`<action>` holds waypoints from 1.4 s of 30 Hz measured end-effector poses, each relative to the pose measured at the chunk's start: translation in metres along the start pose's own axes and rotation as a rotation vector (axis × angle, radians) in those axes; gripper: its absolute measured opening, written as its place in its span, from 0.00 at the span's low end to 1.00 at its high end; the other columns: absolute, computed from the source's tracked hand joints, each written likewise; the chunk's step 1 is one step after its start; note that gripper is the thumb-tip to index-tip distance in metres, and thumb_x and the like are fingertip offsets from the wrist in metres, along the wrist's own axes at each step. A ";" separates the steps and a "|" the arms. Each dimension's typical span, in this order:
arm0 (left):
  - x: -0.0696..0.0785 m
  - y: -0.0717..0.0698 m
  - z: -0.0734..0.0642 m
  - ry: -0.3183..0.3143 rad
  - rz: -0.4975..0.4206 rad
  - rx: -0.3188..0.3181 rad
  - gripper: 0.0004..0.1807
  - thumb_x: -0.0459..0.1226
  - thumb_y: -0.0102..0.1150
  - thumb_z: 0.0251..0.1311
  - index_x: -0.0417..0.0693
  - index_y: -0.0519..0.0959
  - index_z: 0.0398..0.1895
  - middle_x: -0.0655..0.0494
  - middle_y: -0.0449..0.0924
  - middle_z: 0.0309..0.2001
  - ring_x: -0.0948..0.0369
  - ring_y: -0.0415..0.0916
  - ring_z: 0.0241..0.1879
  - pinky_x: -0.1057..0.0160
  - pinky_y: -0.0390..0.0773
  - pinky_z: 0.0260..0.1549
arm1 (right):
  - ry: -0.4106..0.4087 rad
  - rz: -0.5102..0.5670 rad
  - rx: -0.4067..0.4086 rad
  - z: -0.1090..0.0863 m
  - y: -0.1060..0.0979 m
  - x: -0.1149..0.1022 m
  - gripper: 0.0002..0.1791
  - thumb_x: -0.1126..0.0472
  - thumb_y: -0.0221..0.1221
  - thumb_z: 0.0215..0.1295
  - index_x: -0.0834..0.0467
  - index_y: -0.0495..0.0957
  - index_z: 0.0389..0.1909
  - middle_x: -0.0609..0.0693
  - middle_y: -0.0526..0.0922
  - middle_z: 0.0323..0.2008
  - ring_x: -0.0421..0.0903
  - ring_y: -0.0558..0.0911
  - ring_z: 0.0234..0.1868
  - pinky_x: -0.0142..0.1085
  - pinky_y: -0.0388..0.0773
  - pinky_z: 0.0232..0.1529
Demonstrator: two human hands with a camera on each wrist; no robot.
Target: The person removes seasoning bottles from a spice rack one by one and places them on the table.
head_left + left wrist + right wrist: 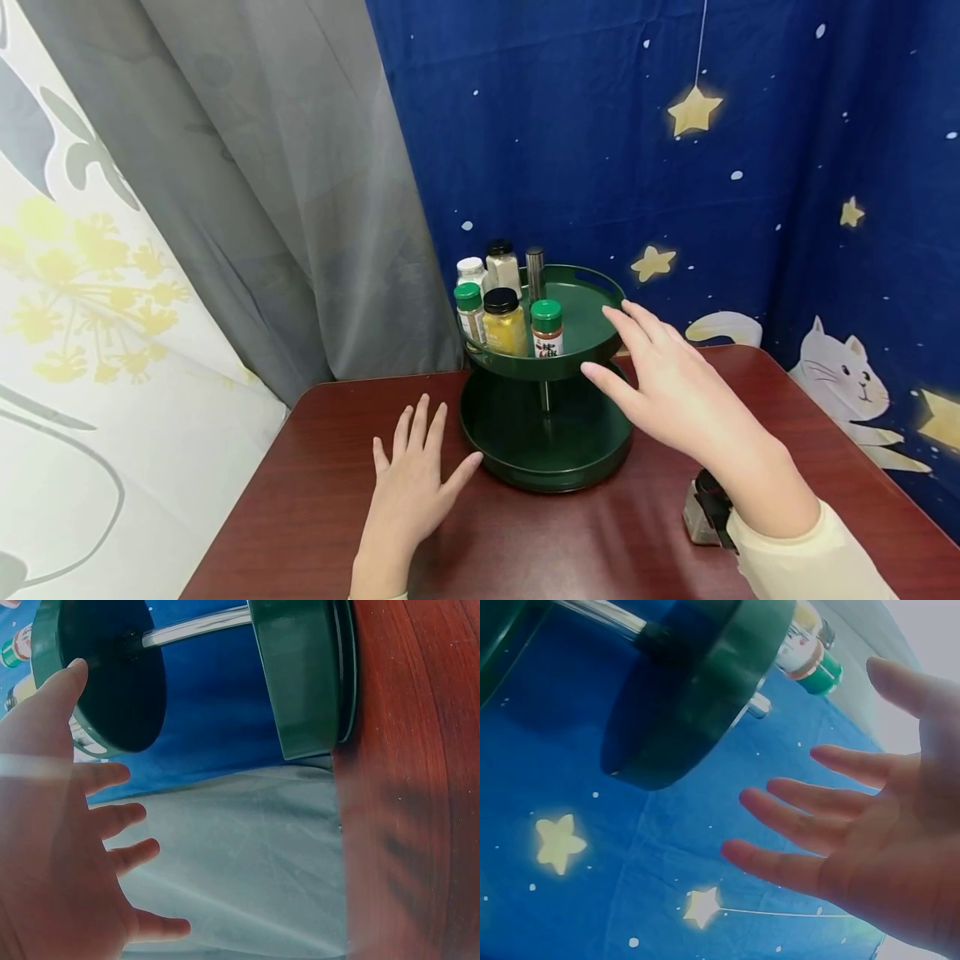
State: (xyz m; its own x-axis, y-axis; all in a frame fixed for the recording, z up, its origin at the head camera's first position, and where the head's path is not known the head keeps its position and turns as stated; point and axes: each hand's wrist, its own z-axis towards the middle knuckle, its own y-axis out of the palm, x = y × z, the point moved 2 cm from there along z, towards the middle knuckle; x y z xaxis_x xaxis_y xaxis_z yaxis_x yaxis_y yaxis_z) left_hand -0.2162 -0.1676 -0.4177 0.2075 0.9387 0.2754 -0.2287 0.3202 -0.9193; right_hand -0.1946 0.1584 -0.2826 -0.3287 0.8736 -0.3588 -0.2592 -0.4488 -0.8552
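A dark green two-tier turntable rack [551,479] stands on the table. Its upper tray carries several seasoning containers, among them a green-capped shaker with red contents [547,333], a black-lidded jar of yellow powder [504,325] and a green-capped bottle [469,308]. My right hand [667,387] hovers at the upper tray's right rim, fingers spread and holding nothing. Left of the lower tray, my left hand [408,492] is spread palm down with nothing in it. In the left wrist view, the left thumb overlaps the upper tray [112,682].
Behind the rack hang a grey curtain [247,167] and a blue starry curtain [555,125]. A white-capped jar [471,268] and a black-capped jar [502,271] stand at the upper tray's back left. A small grey-and-black object [701,512] shows beside the right wrist.
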 end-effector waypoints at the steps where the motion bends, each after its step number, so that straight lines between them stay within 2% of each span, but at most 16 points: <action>1: 0.000 0.000 0.000 -0.002 0.001 -0.002 0.52 0.73 0.50 0.68 0.58 0.54 0.87 0.54 0.44 0.89 0.45 0.42 0.87 0.18 0.44 0.75 | -0.011 0.010 0.006 0.003 -0.002 -0.002 0.45 0.32 0.55 0.77 0.53 0.59 0.84 0.63 0.57 0.84 0.70 0.62 0.81 0.71 0.62 0.75; 3: 0.000 0.000 0.000 -0.005 0.002 -0.006 0.52 0.73 0.51 0.68 0.59 0.54 0.87 0.54 0.44 0.89 0.45 0.42 0.87 0.18 0.44 0.75 | -0.035 0.029 0.019 0.009 -0.005 -0.007 0.42 0.35 0.57 0.78 0.51 0.60 0.84 0.62 0.58 0.84 0.68 0.64 0.80 0.70 0.68 0.73; 8: 0.003 -0.001 -0.001 -0.005 0.003 -0.011 0.51 0.72 0.52 0.69 0.58 0.55 0.87 0.54 0.45 0.89 0.45 0.43 0.87 0.18 0.45 0.75 | -0.088 0.052 0.049 0.022 -0.006 -0.019 0.36 0.42 0.61 0.78 0.46 0.65 0.81 0.59 0.61 0.82 0.66 0.65 0.79 0.68 0.73 0.70; 15: 0.003 0.000 -0.002 -0.004 0.001 -0.014 0.51 0.72 0.52 0.69 0.58 0.56 0.87 0.54 0.45 0.89 0.46 0.43 0.87 0.18 0.45 0.75 | -0.128 0.056 0.088 0.037 0.001 -0.030 0.32 0.46 0.63 0.77 0.49 0.71 0.78 0.59 0.69 0.78 0.64 0.71 0.77 0.68 0.75 0.68; 22: 0.002 0.002 -0.001 -0.001 0.016 -0.011 0.51 0.73 0.50 0.69 0.58 0.56 0.87 0.54 0.45 0.89 0.45 0.44 0.87 0.18 0.47 0.74 | -0.145 0.046 0.107 0.047 0.011 -0.033 0.32 0.51 0.68 0.73 0.51 0.74 0.75 0.58 0.73 0.74 0.61 0.76 0.74 0.63 0.80 0.65; 27: 0.002 0.003 -0.001 -0.004 0.005 -0.017 0.51 0.73 0.51 0.69 0.59 0.56 0.87 0.54 0.44 0.89 0.45 0.44 0.87 0.18 0.46 0.74 | -0.157 0.052 0.118 0.051 0.015 -0.033 0.32 0.52 0.70 0.71 0.52 0.76 0.74 0.57 0.76 0.71 0.59 0.78 0.72 0.60 0.82 0.63; 32: 0.002 0.003 -0.001 0.001 0.003 -0.008 0.50 0.72 0.51 0.69 0.58 0.58 0.86 0.54 0.46 0.88 0.45 0.44 0.87 0.18 0.47 0.74 | -0.152 0.068 0.103 0.051 0.018 -0.032 0.34 0.54 0.70 0.72 0.52 0.73 0.76 0.56 0.78 0.70 0.58 0.79 0.70 0.60 0.82 0.64; 42: 0.001 0.003 -0.002 0.001 0.002 -0.017 0.48 0.73 0.47 0.70 0.58 0.60 0.85 0.53 0.47 0.88 0.44 0.46 0.86 0.17 0.47 0.73 | -0.160 0.065 0.103 0.050 0.023 -0.032 0.35 0.57 0.71 0.70 0.53 0.73 0.76 0.57 0.80 0.69 0.58 0.81 0.69 0.58 0.81 0.66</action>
State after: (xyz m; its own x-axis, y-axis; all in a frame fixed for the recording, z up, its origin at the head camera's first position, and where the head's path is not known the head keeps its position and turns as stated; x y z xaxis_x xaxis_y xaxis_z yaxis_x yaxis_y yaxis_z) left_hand -0.2144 -0.1657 -0.4207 0.2078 0.9391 0.2737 -0.2130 0.3165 -0.9244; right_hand -0.2352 0.1102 -0.2723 -0.4861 0.8046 -0.3409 -0.3211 -0.5273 -0.7867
